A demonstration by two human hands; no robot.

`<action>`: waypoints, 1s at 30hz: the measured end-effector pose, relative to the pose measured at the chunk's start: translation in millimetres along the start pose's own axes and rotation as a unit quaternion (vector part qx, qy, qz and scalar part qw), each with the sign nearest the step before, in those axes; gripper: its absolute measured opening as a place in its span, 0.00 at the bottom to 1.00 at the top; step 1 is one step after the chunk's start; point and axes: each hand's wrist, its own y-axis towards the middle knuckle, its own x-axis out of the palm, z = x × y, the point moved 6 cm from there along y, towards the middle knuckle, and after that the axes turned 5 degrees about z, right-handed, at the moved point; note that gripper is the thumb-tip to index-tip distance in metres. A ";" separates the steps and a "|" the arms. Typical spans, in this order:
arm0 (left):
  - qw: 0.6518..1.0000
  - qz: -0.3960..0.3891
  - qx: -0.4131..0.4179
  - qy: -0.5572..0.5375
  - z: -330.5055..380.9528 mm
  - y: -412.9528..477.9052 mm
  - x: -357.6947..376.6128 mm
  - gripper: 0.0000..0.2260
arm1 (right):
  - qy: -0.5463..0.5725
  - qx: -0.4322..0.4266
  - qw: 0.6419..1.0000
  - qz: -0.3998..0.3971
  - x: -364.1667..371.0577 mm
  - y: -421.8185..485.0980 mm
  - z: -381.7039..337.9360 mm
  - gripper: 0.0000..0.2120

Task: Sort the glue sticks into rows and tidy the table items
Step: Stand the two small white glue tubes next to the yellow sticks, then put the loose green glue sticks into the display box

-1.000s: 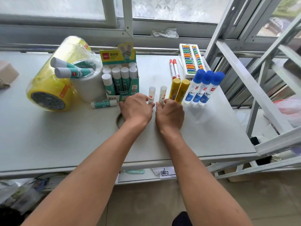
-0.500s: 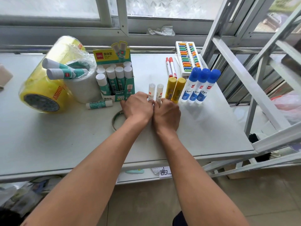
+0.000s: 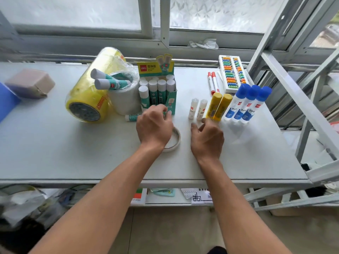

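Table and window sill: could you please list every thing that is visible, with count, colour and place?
blue-capped glue bottles: 3, right end of row
yellow glue sticks: 2, left of the bottles
small clear glue sticks: 2, left of the yellow
green glue stick box: 1, table centre
loose green glue stick: 1, lying by the box
yellow tape roll: 1, left
white tape roll: 1, holds 2 green sticks
thin tape ring: 1, under left hand
red markers: 2, back
abacus: 1, multicoloured, back right
left hand: at the box
right hand: empty, near the row

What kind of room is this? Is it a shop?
Hard to say; more likely a stationery workspace or storeroom by a window. A retail glue stick box, big tape rolls and an abacus sit on a plain table.
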 end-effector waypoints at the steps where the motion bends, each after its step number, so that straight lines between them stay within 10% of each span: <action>1: 1.000 0.014 0.005 0.009 -9.1 1.9 -6.6 0.06 | 0.006 -0.022 1.000 -0.012 2.8 -3.2 -8.2 0.14; 10: 0.981 -0.054 0.031 0.183 -70.1 12.0 -25.6 0.10 | 0.003 -0.186 0.962 -0.202 49.0 -28.9 -86.4 0.16; 18: 0.990 -0.034 0.030 0.131 -72.7 6.8 -43.0 0.09 | -0.032 -0.198 0.949 -0.243 59.1 -33.2 -99.4 0.19; 30: 0.993 -0.083 -0.016 0.077 -86.3 1.5 -49.0 0.12 | 0.104 -0.301 0.943 -0.093 42.4 -25.8 -172.7 0.16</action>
